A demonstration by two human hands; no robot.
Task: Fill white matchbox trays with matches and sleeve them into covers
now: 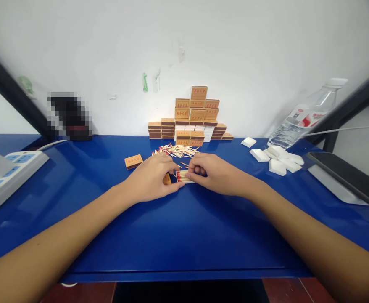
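Observation:
A small white matchbox tray (190, 182) filled with red-tipped matches (182, 175) sits on the blue table between my hands. My left hand (151, 176) has its thumb and forefinger around the tray's left end. Partly hidden under that hand is an orange matchbox sleeve (167, 179). My right hand (214, 172) is closed, thumb and forefinger pinched over the matches at the tray's right end; its other fingers are curled. Just behind the hands lies a heap of loose matches (181, 150). A closed matchbox (133, 161) rests to the left of my left hand.
Stacked matchboxes (197, 113) stand against the wall. White trays (278, 166) lie at right, near a tilted plastic bottle (304, 115) and a phone (350, 176) on a white block. A power strip (17, 172) is at left. The blue table (184, 235) has a front edge near me.

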